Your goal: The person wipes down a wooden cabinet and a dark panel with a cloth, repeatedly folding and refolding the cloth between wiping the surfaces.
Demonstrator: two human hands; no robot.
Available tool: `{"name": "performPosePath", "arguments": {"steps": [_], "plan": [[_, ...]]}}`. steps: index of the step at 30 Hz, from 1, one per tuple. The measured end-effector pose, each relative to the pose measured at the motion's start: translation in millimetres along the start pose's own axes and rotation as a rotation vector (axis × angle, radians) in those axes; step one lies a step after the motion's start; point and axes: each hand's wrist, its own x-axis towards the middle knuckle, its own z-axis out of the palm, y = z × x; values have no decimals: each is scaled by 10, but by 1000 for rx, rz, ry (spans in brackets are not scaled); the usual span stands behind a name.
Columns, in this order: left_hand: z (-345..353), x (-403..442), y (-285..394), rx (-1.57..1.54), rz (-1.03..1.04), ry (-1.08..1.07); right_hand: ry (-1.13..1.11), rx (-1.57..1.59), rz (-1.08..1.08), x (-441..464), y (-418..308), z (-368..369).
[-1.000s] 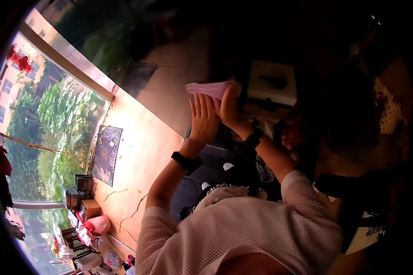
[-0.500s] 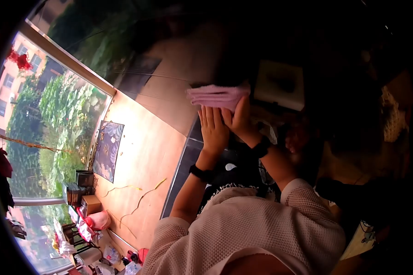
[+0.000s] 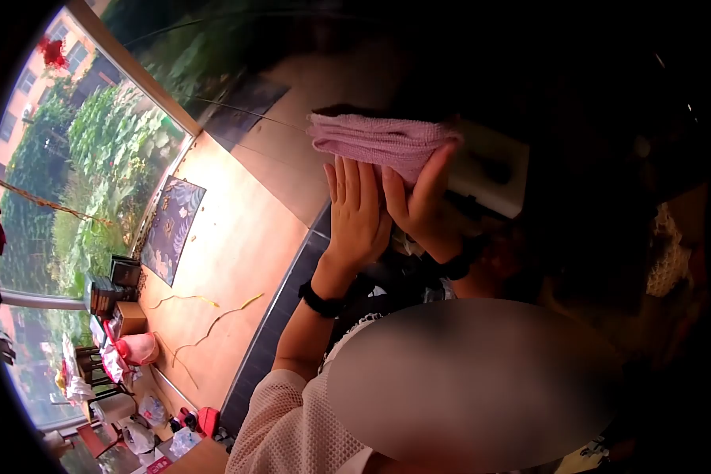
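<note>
A folded pink cloth (image 3: 383, 141) is held up in front of a dark, reflective surface. My left hand (image 3: 358, 212) lies against the cloth's lower edge, its fingers stretched upward and partly behind or under the folds. My right hand (image 3: 425, 197) grips the cloth's right end, thumb and fingers around its lower corner. Both wrists wear dark bands. The reflective surface (image 3: 292, 87) behind the cloth mirrors the floor and greenery.
A pale box-like object (image 3: 494, 170) stands right of the cloth. To the left are a window (image 3: 95, 150), a patterned mat (image 3: 174, 229) on the wooden floor (image 3: 237, 229), a yellow-tipped cord (image 3: 217, 320), a cardboard box (image 3: 129, 317) and a pink bag (image 3: 138, 348).
The pink cloth and both hands look larger and nearer, with more of its folds showing. The view has shifted, and the floor items at left sit farther left.
</note>
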Motion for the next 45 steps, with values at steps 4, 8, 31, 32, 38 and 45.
{"name": "performPosePath", "arguments": {"steps": [4,8,31,32,38,45], "plan": [[213,-66,-100,78,36,130,80,66,-2,120,-21,-33],[610,-513,-226,163,-49,96,-24,133,91,-761,162,178],[-125,-571,-1897,42,-426,-12,-768,-537,-278,-46,-674,2350],[-183,-577,-2022,-12,-429,-16,-682,-445,-211,-100,-631,2449],[69,-726,-1795,119,-297,-46,-424,-566,68,-513,-574,1895],[23,-998,-1370,-237,-93,-296,-281,-933,139,-933,-588,1062]]}}
